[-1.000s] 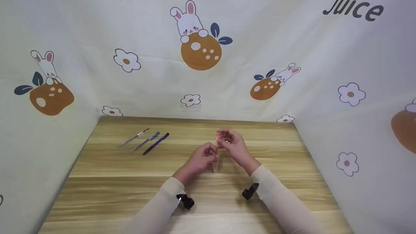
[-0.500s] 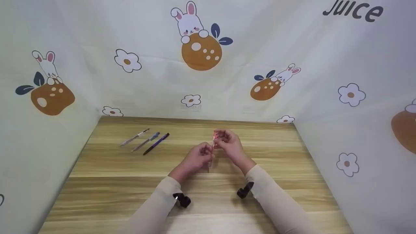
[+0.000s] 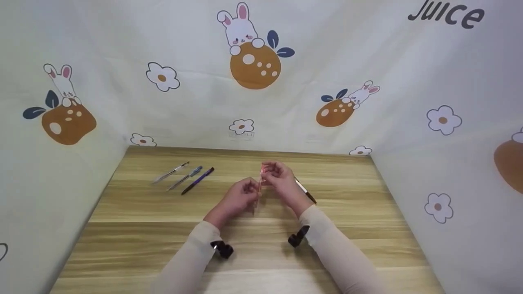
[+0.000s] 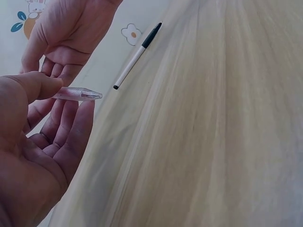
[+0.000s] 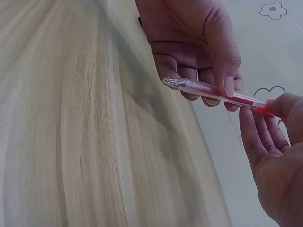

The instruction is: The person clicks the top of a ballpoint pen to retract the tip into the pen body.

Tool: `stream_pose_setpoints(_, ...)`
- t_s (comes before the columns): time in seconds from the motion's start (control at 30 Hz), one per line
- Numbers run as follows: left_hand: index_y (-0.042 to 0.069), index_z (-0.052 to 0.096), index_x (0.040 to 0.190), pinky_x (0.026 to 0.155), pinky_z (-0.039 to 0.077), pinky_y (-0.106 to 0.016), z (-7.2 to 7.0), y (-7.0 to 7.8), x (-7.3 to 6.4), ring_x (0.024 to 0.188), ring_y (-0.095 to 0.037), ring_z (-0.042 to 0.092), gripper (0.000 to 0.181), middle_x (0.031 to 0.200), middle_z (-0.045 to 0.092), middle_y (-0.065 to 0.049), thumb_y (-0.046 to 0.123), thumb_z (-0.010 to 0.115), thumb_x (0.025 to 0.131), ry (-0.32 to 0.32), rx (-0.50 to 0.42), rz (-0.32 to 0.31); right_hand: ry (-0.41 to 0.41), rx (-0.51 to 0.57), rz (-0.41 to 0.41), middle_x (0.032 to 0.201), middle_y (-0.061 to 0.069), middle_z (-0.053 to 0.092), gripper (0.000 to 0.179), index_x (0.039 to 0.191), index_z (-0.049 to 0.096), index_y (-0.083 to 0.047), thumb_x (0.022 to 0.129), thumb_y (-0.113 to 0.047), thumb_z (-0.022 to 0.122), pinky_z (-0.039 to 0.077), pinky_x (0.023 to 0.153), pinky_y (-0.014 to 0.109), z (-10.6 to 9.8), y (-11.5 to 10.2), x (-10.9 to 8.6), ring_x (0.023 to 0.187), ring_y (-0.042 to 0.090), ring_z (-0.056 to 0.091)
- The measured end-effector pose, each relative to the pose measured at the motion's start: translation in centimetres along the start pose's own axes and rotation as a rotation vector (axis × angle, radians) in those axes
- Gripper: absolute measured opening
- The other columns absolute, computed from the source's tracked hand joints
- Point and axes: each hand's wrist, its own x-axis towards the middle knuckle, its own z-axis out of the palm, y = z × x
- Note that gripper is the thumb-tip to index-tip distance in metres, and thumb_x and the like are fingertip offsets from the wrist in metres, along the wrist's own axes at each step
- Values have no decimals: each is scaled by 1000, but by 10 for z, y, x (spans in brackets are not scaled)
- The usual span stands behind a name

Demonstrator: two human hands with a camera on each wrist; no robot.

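Note:
A clear pen with red inside [image 3: 260, 184] is held above the table between both hands. My left hand [image 3: 241, 198] pinches its barrel, thumb on one side and fingers on the other. My right hand [image 3: 282, 179] grips the red end of the pen [image 5: 208, 90] between thumb and fingers. In the left wrist view, the pen's clear tapered tip [image 4: 90, 94] sticks out past the left thumb. A white pen with a dark cap [image 3: 305, 190] lies on the table, partly hidden by the right hand and wrist.
Three more pens lie side by side at the back left: a clear one [image 3: 170, 172], one with a blue-grey end [image 3: 184, 178] and a dark purple one [image 3: 197, 181]. The wood-grain table [image 3: 163, 245] is enclosed by printed cloth walls [image 3: 196, 106].
Both hands have drifted left together with the red pen. The white pen has come into view from behind the right hand. The three pens at the left lie as before.

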Motion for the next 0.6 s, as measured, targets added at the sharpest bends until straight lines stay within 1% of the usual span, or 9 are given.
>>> stream_pose_setpoints(0.13,0,67,115,70,58,-29,-4,-1,-1,81,-18,67,14,100,69,-7,-2,68,101,6,-6,-4,1,-1,-8,108,10,70,39,140,62,8,102,10,70,66,89,43,4,3,2,95,20,72)
stream_pose_setpoints(0.3,-2,66,116,69,58,-28,-7,-3,-2,80,-17,67,16,102,71,-9,-3,66,101,10,-12,-9,15,-22,-18,108,10,71,37,137,65,7,100,10,71,65,93,52,9,6,4,95,18,72)
stream_pose_setpoints(0.37,-3,66,118,68,57,-27,-7,-4,-2,80,-16,66,17,103,71,-11,-4,66,101,11,-13,-7,16,-18,-21,108,10,70,37,137,64,8,100,11,70,65,93,53,10,6,4,94,18,72)
stream_pose_setpoints(0.47,-5,65,119,66,54,-26,-8,-4,-2,80,-15,64,18,103,71,-13,-5,66,101,15,-21,-3,10,-1,-22,108,10,68,36,137,64,9,101,11,68,66,91,50,10,7,5,94,18,72)
stream_pose_setpoints(0.53,-6,65,119,65,53,-25,-8,-4,-2,80,-15,64,18,102,70,-12,-5,67,101,21,-19,0,7,4,-21,107,9,68,36,137,64,9,101,11,69,66,90,48,11,7,5,93,18,72)
stream_pose_setpoints(0.6,-5,66,118,65,53,-25,-9,-3,-3,78,-15,63,18,100,69,-10,-5,67,100,26,-12,0,8,7,-14,107,10,68,36,136,65,7,100,11,70,66,91,50,11,8,6,93,18,73)
